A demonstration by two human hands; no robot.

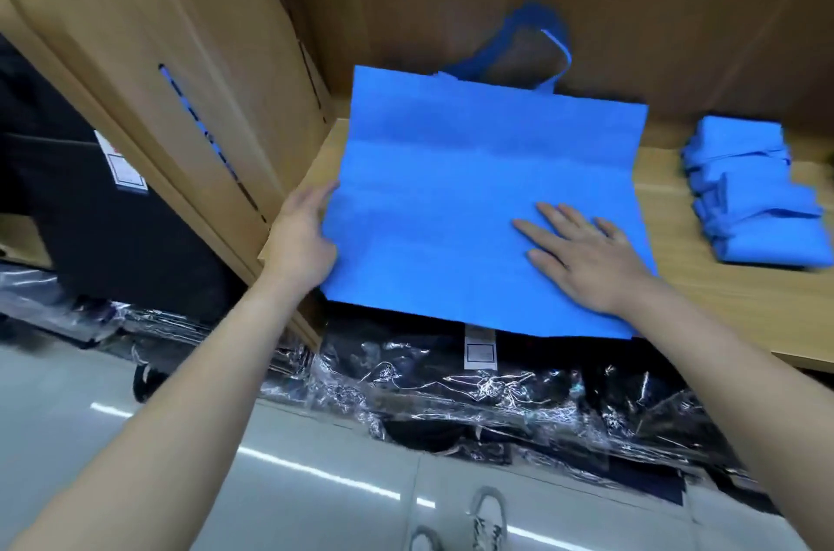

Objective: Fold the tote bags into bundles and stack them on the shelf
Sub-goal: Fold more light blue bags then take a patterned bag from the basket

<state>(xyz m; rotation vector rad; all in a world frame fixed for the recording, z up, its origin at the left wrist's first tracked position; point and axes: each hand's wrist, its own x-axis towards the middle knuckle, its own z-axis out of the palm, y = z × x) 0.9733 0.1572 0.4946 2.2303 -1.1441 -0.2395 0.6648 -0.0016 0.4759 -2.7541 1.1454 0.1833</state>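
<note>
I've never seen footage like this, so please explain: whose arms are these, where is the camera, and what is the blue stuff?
No machine here: a person wears a camera on the head, looking down at their own arms. A blue tote bag lies flat on a wooden shelf, handles toward the back. The right hand presses flat on it; the left hand touches its left edge. Nothing is lifted. At the right sits a stack of folded blue bundles. Below are dark plastic-wrapped packages.
</note>
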